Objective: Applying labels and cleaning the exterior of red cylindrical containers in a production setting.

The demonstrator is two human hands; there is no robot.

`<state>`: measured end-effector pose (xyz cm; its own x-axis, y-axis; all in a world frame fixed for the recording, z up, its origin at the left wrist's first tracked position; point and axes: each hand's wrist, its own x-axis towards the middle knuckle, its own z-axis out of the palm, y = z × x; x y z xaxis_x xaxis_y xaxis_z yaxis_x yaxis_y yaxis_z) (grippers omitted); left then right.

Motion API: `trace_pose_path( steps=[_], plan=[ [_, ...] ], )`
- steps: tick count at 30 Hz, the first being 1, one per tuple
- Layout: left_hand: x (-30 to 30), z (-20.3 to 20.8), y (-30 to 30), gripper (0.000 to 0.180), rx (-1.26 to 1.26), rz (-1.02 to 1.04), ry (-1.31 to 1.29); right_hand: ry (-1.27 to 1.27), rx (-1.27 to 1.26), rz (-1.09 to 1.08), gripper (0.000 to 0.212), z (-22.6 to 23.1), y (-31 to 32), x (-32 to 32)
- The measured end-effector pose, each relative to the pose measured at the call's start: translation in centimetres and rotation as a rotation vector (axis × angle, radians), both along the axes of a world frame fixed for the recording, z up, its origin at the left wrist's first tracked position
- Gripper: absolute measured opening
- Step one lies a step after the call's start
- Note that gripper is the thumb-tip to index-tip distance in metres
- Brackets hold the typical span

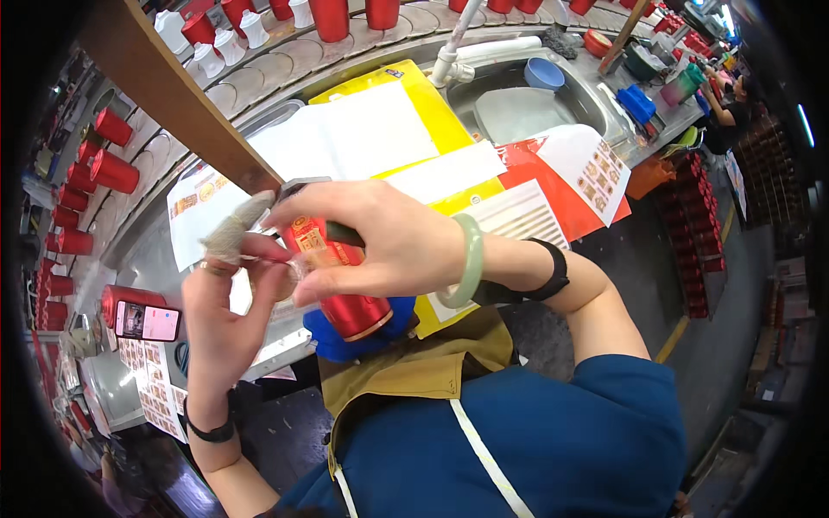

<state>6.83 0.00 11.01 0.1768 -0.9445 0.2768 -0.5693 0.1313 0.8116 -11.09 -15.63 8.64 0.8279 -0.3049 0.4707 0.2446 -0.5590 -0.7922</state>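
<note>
- Red cylinder (358,315): glossy, gold print on side, gold-toned rim at near end; tilted, at centre below the hands, over blue cloth (332,344) – upper part mostly hidden behind fingers.
- Left hand (223,298): thumb and fingers bent in, tips nearly together beside right thumb; greyish wrap (235,229) on one finger; cannot tell if gripping anything.
- Right hand (393,237): partly closed, fingers curled over cylinder, dark slim tool (345,234) held inside the curl; exact kind unclear; contact with cylinder also unclear.
- Small translucent piece (298,267) at the meeting fingertips – too blurred to say in which hand.
- On right wrist: pale green bangle (471,259), black band (554,268) further up the arm.
- On desk (148,246): white sheets (371,125) over yellow sheet (423,95); to the right, striped sheet (518,216) and red sheet (527,173), the latter partly under printed white sheet (596,168).
- At left: phone (148,321), screen lit, leaning by another red container (121,296).
- Behind: conveyor (281,65) with red cups (115,171) and white pieces; at far right of sheets, sink (602,110) with blue bowl (544,73).
- In the way: wooden post (181,95), slanting across upper left, covering part of conveyor and desk.
</note>
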Motion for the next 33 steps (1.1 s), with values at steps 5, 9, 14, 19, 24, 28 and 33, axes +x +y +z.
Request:
trace_pose_path(
  steps=[5,9,14,19,24,28,33],
  plan=[
    [-2.3,0.2,-1.2,0.057,0.006,-0.07,0.14,0.333,0.14,0.099,0.026,1.1,-1.3,-2.7],
    [-3.6,0.0,-2.2,0.072,0.032,-0.059,0.005,0.434,0.109,0.074,0.015,-0.1,-3.8,-5.0],
    [-1.9,-2.2,-1.6,0.083,-0.06,0.115,-0.153,0.545,-0.032,-0.434,0.025,-1.5,-16.1,-8.3],
    [-2.1,-3.0,-0.6,0.082,0.008,0.197,0.048,1.058,-0.098,-0.791,0.032,-11.2,-29.9,-13.4],
    [-2.2,-3.9,0.7,0.07,0.019,0.237,0.036,1.582,-0.359,-0.708,0.043,-18.4,-34.4,-15.1],
    [-2.2,-3.7,1.3,0.064,-0.009,0.227,0.037,1.641,-0.066,-0.811,0.043,-16.8,-32.9,-14.9],
    [-2.6,-3.2,0.7,0.066,-0.002,0.153,0.059,1.46,-0.436,-0.724,0.044,-10.5,-30.0,-12.3]
  ],
)
